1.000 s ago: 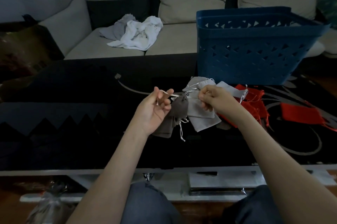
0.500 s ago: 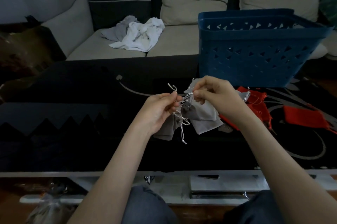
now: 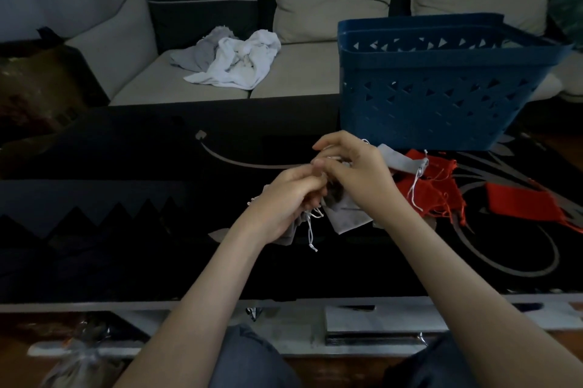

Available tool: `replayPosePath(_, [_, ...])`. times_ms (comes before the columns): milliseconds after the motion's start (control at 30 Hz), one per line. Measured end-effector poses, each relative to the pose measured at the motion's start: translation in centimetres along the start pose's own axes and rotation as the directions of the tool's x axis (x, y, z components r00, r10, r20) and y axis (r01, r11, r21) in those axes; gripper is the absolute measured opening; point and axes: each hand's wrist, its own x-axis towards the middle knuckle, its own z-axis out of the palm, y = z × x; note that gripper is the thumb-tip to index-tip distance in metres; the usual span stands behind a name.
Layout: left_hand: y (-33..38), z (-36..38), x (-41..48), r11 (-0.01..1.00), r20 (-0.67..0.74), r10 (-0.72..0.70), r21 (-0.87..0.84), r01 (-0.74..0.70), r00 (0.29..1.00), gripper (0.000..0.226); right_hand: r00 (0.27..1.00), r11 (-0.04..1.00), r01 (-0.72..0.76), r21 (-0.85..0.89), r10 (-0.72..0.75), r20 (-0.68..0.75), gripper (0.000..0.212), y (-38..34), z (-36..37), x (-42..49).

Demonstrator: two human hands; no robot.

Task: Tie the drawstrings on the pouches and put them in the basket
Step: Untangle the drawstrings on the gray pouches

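View from above over a person's two bare forearms, which reach out over a glossy black counter (image 3: 126, 198). The hands meet above its middle. The left hand (image 3: 284, 198) has its fingers curled round a grey pouch (image 3: 288, 237), whose bottom edge sticks out beneath the palm. The right hand (image 3: 356, 173) touches the left, with thumb and fingers bent and pinching the white drawstrings (image 3: 310, 231) at the pouch's mouth (one loose end hangs down between the wrists, knotted at its tip). A second grey pouch (image 3: 347, 218) shows just under the right wrist, and a third (image 3: 399, 162) shows behind the right hand. Right of these, red pouches (image 3: 438, 195) lie in a loose heap on the counter, strings trailing. One more red pouch (image 3: 520, 206) lies apart, further right. A blue basket (image 3: 441, 97) with triangular cut-outs stands at the counter's far side, just behind the hands; its contents are hidden. Beyond the counter is a pale sofa (image 3: 299, 72) with a crumpled white cloth (image 3: 243, 65) on its seat.
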Motion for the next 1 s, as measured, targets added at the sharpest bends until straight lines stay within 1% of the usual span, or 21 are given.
replayPosePath(67, [-0.3,-0.1,0.1,0.998,0.014,0.022,0.055,-0.023,1.000,0.018,1.000,1.000,-0.008,-0.006,0.008,0.010,0.022,0.0,-0.1,0.0])
replayPosePath(100, [-0.5,-0.1,0.1,0.995,0.002,0.038,0.089,-0.038,0.999,0.019,1.000,1.000,-0.012,-0.012,0.012,0.008,0.023,0.1,-0.1,0.0])
replayPosePath(200, [-0.7,-0.2,0.2,0.988,-0.065,0.071,0.144,-0.061,0.995,0.031,0.998,0.998,-0.060,-0.031,0.060,-0.014,0.022,0.3,0.1,0.1])
replayPosePath(267, [-0.7,-0.4,0.3,0.992,-0.122,0.059,0.114,-0.045,0.991,0.032,0.995,0.993,-0.100,-0.058,0.099,-0.022,0.021,0.5,0.2,0.1])
replayPosePath(333, [-0.6,-0.6,0.3,0.997,-0.162,0.041,0.075,-0.029,0.986,0.031,0.992,0.988,-0.120,-0.094,0.122,0.015,0.018,0.7,0.2,0.1])
replayPosePath(400, [-0.6,-0.7,0.3,0.998,-0.173,0.025,0.056,-0.015,0.985,0.030,0.992,0.981,-0.095,-0.170,0.108,0.067,0.015,0.7,0.3,0.0])
replayPosePath(467, [-0.6,-0.9,0.3,0.998,-0.180,0.018,0.056,-0.008,0.983,0.032,0.994,0.977,-0.064,-0.205,0.081,0.076,0.011,0.7,0.5,0.0])
replayPosePath(633, [-0.3,-0.9,0.4,1.000,-0.210,-0.027,0.008,0.029,0.977,0.035,0.997,0.979,-0.074,-0.192,0.073,-0.014,0.009,0.9,0.6,0.1])
replayPosePath(700, [-0.3,-1.2,0.5,0.996,-0.183,-0.037,-0.082,0.023,0.982,0.035,0.997,0.986,-0.065,-0.152,0.059,-0.049,0.007,0.7,0.6,0.1])
replayPosePath(733, [-0.3,-1.3,0.6,0.987,-0.153,-0.037,-0.160,0.012,0.987,0.034,0.996,0.993,-0.081,-0.085,0.078,-0.047,0.006,0.5,0.6,0.0])
replayPosePath(767, [-0.3,-1.5,0.6,0.971,-0.124,-0.033,-0.239,0.003,0.992,0.032,0.993,0.993,-0.120,-0.007,0.120,-0.022,0.011,0.2,0.6,0.0])
replayPosePath(800, [-0.4,-1.6,0.6,0.956,-0.102,-0.025,-0.293,-0.007,0.994,0.029,0.986,0.985,-0.166,0.054,0.164,0.030,0.023,0.0,0.6,-0.1])
replayPosePath(867, [-0.5,-1.7,0.7,0.945,-0.085,-0.007,-0.327,-0.022,0.996,0.024,0.969,0.974,-0.217,0.070,0.206,0.138,0.044,-0.1,0.7,-0.1])
replayPosePath(900, [-0.6,-1.8,0.7,0.945,-0.086,-0.003,-0.327,-0.026,0.996,0.022,0.965,0.974,-0.221,0.061,0.209,0.157,0.051,-0.1,0.8,-0.1])
replayPosePath(1000, [-0.8,-1.9,0.7,0.942,-0.122,-0.007,-0.332,-0.034,0.992,0.020,0.968,0.970,-0.226,0.091,0.213,0.131,0.068,0.3,1.1,0.0])
